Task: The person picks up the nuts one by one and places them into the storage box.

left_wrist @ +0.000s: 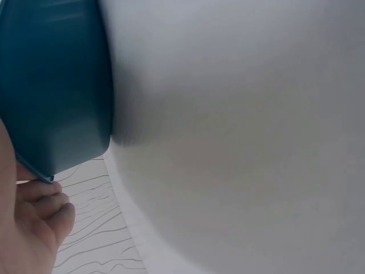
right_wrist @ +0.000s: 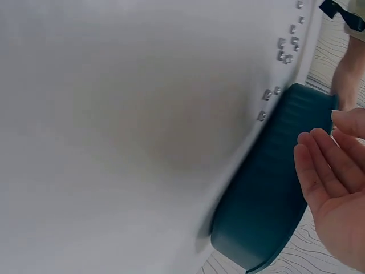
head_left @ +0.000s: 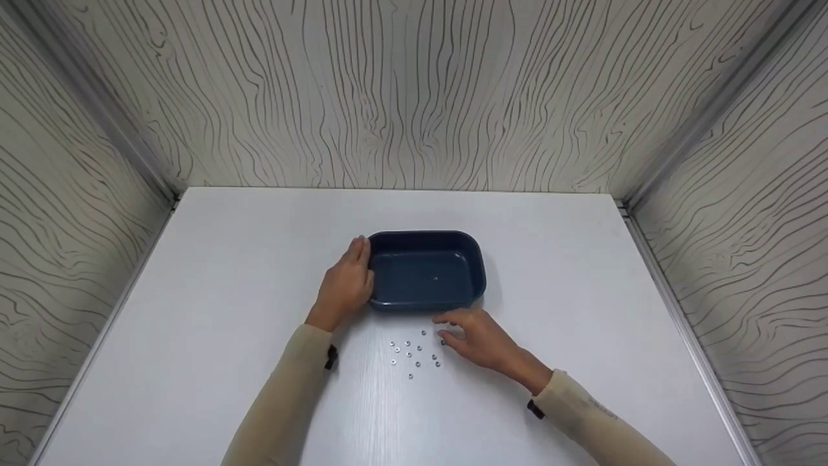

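Note:
A dark blue rectangular container point(head_left: 427, 305) stands on the white table. My left hand point(head_left: 347, 283) grips its left side, with the fingertips at the rim in the left wrist view. My right hand point(head_left: 482, 340) is by the container's front right corner, its thumb and forefinger apart. In the right wrist view the other fingers of the right hand point(right_wrist: 339, 182) extend in front of the container wall point(right_wrist: 265, 182), and nothing shows in the palm. Several small metal nuts point(head_left: 409, 355) lie scattered in front of the container. One tiny speck point(head_left: 435, 278) shows on the container's floor.
The white table point(head_left: 226, 272) meets a wood-grain patterned wall point(head_left: 401, 97) at the back. Similar panels rise on the left and right, with metal rails point(head_left: 692, 343) along the table's sides.

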The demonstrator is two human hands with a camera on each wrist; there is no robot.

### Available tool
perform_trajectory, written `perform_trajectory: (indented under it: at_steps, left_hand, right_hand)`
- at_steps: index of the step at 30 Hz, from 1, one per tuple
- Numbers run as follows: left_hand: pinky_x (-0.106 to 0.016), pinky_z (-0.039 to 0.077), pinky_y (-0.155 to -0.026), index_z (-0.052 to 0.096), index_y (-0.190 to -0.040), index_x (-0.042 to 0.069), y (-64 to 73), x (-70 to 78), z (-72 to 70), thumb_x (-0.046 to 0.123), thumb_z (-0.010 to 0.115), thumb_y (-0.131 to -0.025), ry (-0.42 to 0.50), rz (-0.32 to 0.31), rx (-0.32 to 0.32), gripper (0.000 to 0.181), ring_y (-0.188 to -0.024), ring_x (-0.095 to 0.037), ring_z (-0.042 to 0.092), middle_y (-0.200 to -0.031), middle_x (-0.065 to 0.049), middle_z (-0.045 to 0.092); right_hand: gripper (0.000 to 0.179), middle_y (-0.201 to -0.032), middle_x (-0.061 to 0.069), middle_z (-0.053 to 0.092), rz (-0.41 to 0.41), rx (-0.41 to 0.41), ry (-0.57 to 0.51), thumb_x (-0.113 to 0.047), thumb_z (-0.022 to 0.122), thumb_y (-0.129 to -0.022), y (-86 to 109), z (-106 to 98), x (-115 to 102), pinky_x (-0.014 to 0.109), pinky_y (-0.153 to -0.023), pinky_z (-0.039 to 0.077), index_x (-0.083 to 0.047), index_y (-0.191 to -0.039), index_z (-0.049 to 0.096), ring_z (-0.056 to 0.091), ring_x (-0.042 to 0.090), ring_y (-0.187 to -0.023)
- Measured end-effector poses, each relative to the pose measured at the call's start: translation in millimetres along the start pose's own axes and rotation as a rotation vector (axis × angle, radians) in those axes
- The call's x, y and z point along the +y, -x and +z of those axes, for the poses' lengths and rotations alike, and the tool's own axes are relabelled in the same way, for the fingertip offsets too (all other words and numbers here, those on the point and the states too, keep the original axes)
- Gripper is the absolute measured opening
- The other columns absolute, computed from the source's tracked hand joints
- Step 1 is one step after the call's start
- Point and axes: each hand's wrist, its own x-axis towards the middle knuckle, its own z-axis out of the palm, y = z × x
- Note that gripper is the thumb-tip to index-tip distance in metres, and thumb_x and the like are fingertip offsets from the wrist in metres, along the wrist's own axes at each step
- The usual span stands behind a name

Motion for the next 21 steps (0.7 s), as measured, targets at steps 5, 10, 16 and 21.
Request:
perform_trajectory:
  at_steps: [5,10,16,21]
  left_hand:
    - [-0.046,0.038,-0.127,0.030,-0.163,-0.004,0.1,-0.6,0.3,0.020,0.043,-0.106,0.008,-0.001,0.004,0.063,-0.160,-0.032,0.035,-0.171,-0.020,0.033]
    - [-0.046,0.039,-0.126,0.031,-0.162,-0.004,1.0,-1.3,1.8,0.020,0.043,-0.106,0.011,0.009,0.013,0.062,-0.159,-0.032,0.035,-0.171,-0.020,0.034]
    - [-0.047,0.042,-0.124,0.033,-0.162,-0.005,0.9,-1.3,2.2,0.021,0.043,-0.107,0.013,0.011,0.018,0.061,-0.159,-0.032,0.036,-0.170,-0.020,0.035]
    - [-0.047,0.042,-0.124,0.031,-0.162,-0.004,0.7,-1.5,2.2,0.021,0.044,-0.107,0.019,0.009,0.009,0.062,-0.159,-0.032,0.036,-0.170,-0.020,0.034]
  right_hand:
    - [0.022,-0.117,0.007,0.081,-0.113,-0.017,0.156,-0.006,0.075,-0.093,1.9,4,8,0.037,-0.093,0.064,-0.006,-0.116,0.078,0.077,0.021,-0.110]
    - [0.022,-0.118,0.007,0.080,-0.192,-0.015,0.290,-0.009,0.074,-0.095,5.2,8,15,0.034,-0.093,0.064,-0.007,-0.117,0.079,0.077,0.020,-0.111]
    - [0.027,-0.124,0.007,0.079,-0.323,-0.063,0.508,-0.010,0.075,-0.094,9.6,12,22,0.033,-0.098,0.062,-0.008,-0.122,0.077,0.075,0.020,-0.116]
    - [0.024,-0.120,0.003,0.080,-0.438,-0.075,0.629,-0.011,0.076,-0.093,11.1,14,27,0.030,-0.096,0.062,-0.011,-0.117,0.079,0.076,0.015,-0.114]
